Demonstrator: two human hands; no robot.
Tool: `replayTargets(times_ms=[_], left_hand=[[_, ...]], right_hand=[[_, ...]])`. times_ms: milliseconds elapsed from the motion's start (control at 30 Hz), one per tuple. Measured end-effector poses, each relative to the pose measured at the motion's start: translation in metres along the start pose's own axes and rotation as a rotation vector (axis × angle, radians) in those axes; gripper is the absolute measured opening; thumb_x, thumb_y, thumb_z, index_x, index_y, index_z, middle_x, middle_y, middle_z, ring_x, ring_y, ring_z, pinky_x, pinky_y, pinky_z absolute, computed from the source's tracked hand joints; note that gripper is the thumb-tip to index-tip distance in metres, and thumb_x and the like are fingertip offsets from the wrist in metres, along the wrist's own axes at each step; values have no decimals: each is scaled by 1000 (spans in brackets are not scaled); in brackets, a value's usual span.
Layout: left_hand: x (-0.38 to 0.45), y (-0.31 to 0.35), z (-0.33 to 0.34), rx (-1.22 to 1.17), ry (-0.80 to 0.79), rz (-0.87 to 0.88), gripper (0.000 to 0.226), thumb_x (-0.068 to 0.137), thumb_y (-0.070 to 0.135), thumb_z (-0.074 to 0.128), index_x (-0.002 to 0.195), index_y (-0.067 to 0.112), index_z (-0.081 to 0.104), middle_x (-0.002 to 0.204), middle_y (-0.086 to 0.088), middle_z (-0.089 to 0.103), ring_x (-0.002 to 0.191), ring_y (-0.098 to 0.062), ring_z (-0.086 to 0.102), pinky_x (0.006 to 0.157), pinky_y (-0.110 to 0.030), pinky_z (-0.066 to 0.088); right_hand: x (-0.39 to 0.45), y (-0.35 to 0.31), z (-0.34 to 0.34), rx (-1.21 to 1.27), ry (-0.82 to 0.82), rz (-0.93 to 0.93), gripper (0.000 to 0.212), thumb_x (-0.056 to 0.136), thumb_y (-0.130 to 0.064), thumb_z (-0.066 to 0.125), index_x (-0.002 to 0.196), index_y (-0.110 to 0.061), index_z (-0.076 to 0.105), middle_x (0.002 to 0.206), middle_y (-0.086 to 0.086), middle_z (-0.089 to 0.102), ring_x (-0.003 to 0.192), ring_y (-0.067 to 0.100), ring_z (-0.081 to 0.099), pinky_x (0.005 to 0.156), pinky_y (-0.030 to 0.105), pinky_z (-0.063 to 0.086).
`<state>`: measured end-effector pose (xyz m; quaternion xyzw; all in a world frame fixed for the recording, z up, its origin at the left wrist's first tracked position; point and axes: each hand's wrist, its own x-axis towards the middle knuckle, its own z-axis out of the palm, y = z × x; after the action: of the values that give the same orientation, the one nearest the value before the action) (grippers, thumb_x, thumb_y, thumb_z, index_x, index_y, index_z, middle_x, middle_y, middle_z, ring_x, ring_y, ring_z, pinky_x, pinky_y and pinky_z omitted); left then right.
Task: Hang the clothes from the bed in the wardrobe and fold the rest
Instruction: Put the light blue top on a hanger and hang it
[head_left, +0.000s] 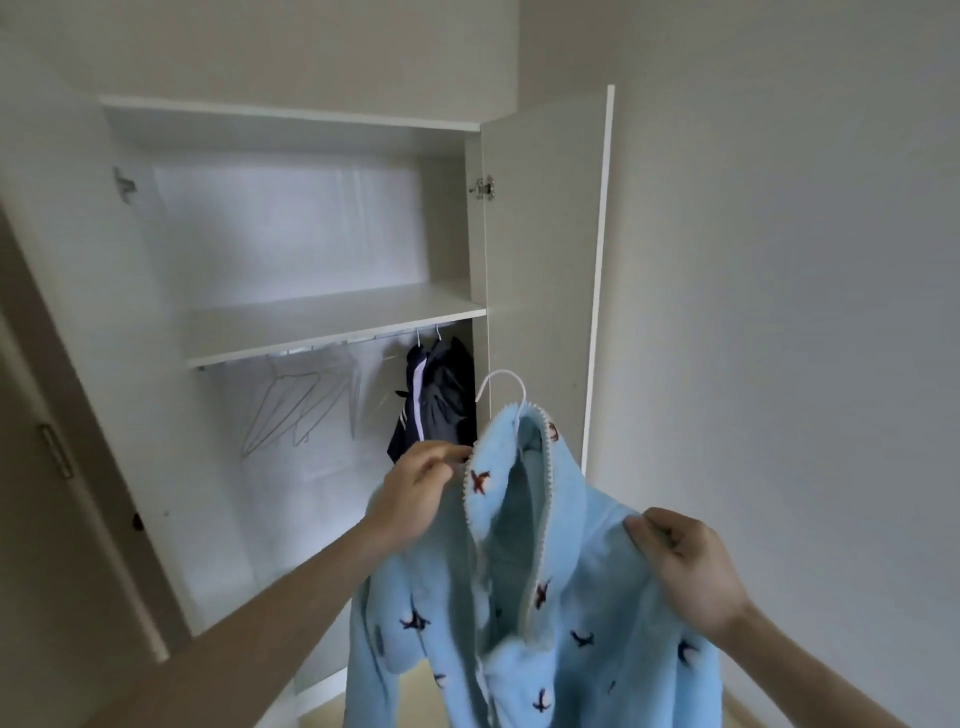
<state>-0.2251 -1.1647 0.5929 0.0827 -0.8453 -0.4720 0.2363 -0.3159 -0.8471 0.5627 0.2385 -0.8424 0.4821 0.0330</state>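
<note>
Blue fleece fills the lower middle of our view: a light blue jacket (524, 597) with small dark and red cross-shaped marks and a white toothed zip running down its open front. We hold it up in front of the open wardrobe (291, 249), not yet on the rail. A white hanger (501, 384) sits inside the jacket, and its hook pokes out above the collar, curving to the left.

Our left hand (415, 493) has its fingers curled and pinches the left edge of the jacket near the collar, just beside the zip. Our right hand (685, 566) grips a fold of the fleece at the right shoulder, with fingers bent round the cloth and thumb on top. Both forearms reach up from the bottom of the frame.

Behind the jacket, the wardrobe is white inside, with a shelf (332, 322) across its middle and a rail (332, 345) just under that shelf. On the rail hang several bare wire hangers (291, 405) toward the left, and further right two dark clothes (439, 395) on white hooks, one of them with white stripes. These dark clothes hang close to the right wall of the wardrobe, just beyond our left hand's fingertips in the view. The wardrobe door (545, 270) stands open on the right, its hinge showing near the top, and a pale wall (779, 260) lies beyond it.
</note>
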Motion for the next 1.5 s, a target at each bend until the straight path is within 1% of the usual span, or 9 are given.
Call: replayTargets(times_ms=[100,233,367,500,667,900,1133,1300,1500], left_hand=[[-12,7,2,-139,-137,-20,35,98,52,55,103,21,70,104,-2,70,104,-26,65,100,-58,49],[-22,-12,22,72,-198,-82,88,62,81,81,133,39,49,123,18,63,114,-9,63,95,-40,56],[6,-42,3,131,128,-16,53,67,58,85,107,41,55,99,20,65,90,2,64,70,-19,55],[33,-72,-29,244,109,35,21,89,25,74,82,39,59,79,23,66,70,1,62,55,-14,41],[67,-108,-49,465,18,-47,8,95,22,64,101,23,68,81,12,66,65,2,55,49,-11,37],[117,-142,-62,476,-142,-90,47,89,44,64,130,22,55,121,12,52,100,-16,60,80,-31,48],[178,-191,-98,229,-125,-235,38,71,55,77,99,66,54,113,31,59,102,8,57,88,-27,54],[221,-237,-113,142,-30,-432,52,83,51,80,125,29,59,123,14,59,109,-6,59,78,-18,44],[266,-276,-124,116,98,-528,38,90,39,74,124,26,61,122,10,60,115,-12,57,78,-14,41]], right_hand=[[2,-13,29,8,18,8,47,98,-34,62,65,-11,38,56,-6,30,54,9,28,51,28,25],[7,-36,70,65,-63,33,47,99,-37,60,64,-13,40,56,-7,32,56,11,31,56,34,29],[17,-51,103,133,-122,43,47,102,-35,58,69,-6,41,60,-6,32,59,13,32,59,35,29],[31,-62,126,188,-189,88,46,103,-35,55,73,-3,40,64,-2,30,61,15,31,60,35,28],[51,-78,166,252,-205,153,39,102,-22,54,66,-16,39,64,0,29,58,15,28,59,33,23],[96,-65,206,272,-196,254,37,103,-21,52,79,8,46,65,5,35,57,16,32,52,28,28],[173,-46,245,313,-235,278,28,103,-22,51,76,-13,49,65,6,34,56,17,33,51,30,30],[229,-31,279,332,-259,258,32,102,-20,52,72,-13,45,62,3,33,51,14,34,45,23,30],[297,-23,319,384,-312,266,34,104,-20,53,71,-13,46,58,-1,34,44,10,35,40,20,32]])
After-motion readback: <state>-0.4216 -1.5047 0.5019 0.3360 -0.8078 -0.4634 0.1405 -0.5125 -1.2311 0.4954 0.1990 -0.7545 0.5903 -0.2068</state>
